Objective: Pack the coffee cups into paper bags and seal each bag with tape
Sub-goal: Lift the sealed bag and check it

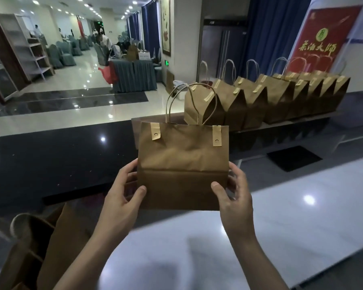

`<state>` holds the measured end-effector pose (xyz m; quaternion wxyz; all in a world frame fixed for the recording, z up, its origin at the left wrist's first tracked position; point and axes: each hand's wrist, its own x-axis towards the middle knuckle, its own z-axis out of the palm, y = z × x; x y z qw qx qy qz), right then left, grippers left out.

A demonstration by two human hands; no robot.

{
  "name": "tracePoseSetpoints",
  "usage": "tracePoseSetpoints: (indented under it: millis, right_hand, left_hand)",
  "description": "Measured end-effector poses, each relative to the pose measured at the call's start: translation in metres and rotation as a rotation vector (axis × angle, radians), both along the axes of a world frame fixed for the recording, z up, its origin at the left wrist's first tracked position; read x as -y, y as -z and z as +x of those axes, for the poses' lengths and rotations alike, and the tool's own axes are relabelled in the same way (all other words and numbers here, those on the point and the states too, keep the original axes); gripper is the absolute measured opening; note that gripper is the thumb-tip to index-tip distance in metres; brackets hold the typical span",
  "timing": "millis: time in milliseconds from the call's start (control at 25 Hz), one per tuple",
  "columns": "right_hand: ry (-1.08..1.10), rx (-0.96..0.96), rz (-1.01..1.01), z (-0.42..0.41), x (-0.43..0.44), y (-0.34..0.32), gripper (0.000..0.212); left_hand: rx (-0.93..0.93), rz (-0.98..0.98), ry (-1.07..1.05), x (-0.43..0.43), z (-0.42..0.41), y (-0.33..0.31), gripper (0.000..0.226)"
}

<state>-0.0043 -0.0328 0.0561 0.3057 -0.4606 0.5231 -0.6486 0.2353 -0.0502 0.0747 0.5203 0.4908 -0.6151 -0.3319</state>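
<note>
A brown paper bag [182, 162] with twine handles is held upright in front of me, above the counter. Two strips of pale tape [217, 136] with small smiley marks fold over its closed top edge. My left hand [126, 191] grips the bag's lower left side, thumb on the front face. My right hand [233, 193] grips the lower right side the same way. No coffee cups are visible; the bag's contents are hidden.
A row of several taped brown bags [266, 97] stands on a ledge at the back right. An open brown bag [40, 248] sits at the lower left. A dark glossy counter [61, 160] lies ahead, a white surface [291, 216] to the right.
</note>
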Motion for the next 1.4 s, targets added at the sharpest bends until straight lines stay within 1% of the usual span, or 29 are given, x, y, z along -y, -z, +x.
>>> tracePoseSetpoints:
  millis: [160, 280, 480, 600, 680, 800, 1000, 1120, 1240, 1400]
  right_hand:
    - [-0.039, 0.012, -0.031, -0.02, 0.039, -0.008, 0.054]
    - [-0.058, 0.002, -0.052, -0.032, 0.073, -0.009, 0.052]
    - [-0.119, -0.009, -0.061, -0.046, 0.115, -0.002, 0.048]
    - [-0.146, -0.017, -0.061, -0.051, 0.131, 0.01, 0.051]
    - [-0.164, -0.022, -0.025, -0.054, 0.142, 0.017, 0.054]
    - [-0.184, -0.061, 0.01, -0.054, 0.156, 0.026, 0.061]
    - [-0.185, -0.152, 0.01, -0.049, 0.175, 0.04, 0.07]
    - [-0.291, -0.22, 0.024, -0.045, 0.181, 0.044, 0.076]
    - [-0.439, -0.226, 0.05, -0.039, 0.19, 0.043, 0.079]
    - [-0.486, -0.227, 0.108, -0.036, 0.214, 0.04, 0.081]
  left_hand:
    - [0.015, -0.027, -0.025, 0.047, -0.021, -0.009, 0.063]
    - [0.059, -0.028, -0.078, 0.084, -0.037, -0.013, 0.063]
    - [0.1, 0.009, -0.161, 0.134, -0.058, -0.007, 0.062]
    - [0.159, 0.037, -0.24, 0.165, -0.066, -0.003, 0.06]
    - [0.163, 0.064, -0.267, 0.188, -0.071, -0.002, 0.06]
    - [0.135, 0.103, -0.267, 0.219, -0.082, -0.003, 0.059]
    - [0.091, 0.199, -0.26, 0.266, -0.091, 0.004, 0.059]
    - [0.101, 0.204, -0.211, 0.275, -0.103, 0.006, 0.056]
    - [0.077, 0.222, -0.112, 0.272, -0.117, 0.007, 0.049]
    - [-0.016, 0.221, -0.081, 0.267, -0.121, 0.015, 0.037]
